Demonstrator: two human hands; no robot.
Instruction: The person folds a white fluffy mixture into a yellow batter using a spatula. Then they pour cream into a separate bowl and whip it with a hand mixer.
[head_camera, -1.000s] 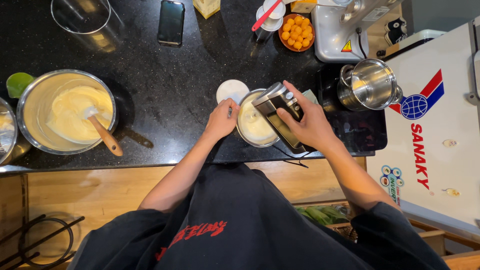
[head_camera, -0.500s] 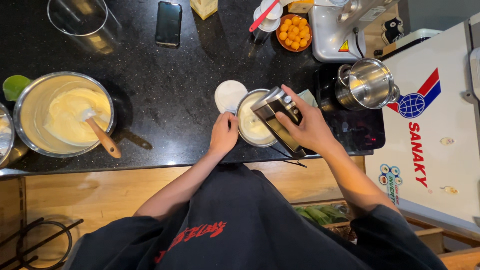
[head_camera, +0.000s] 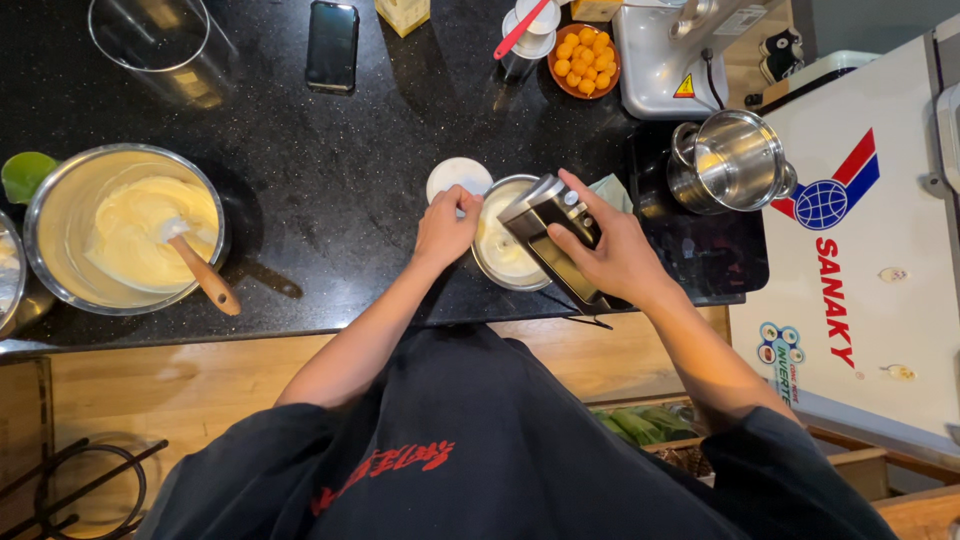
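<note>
Right hand (head_camera: 612, 252) has its fingers clamped around the hand mixer (head_camera: 548, 232), whose long body runs diagonally over the small steel bowl (head_camera: 497, 247) of pale cream on the black counter (head_camera: 340, 180). Left hand (head_camera: 445, 228) is just beside it, fingers curled on the bowl's left rim, so the bowl sits right between both hands

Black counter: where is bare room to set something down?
Widest bare patch: between the large bowl of batter, phone and left hand. Crowded around the small bowl, hand mixer in the right hand, white lid and steel pot.
</note>
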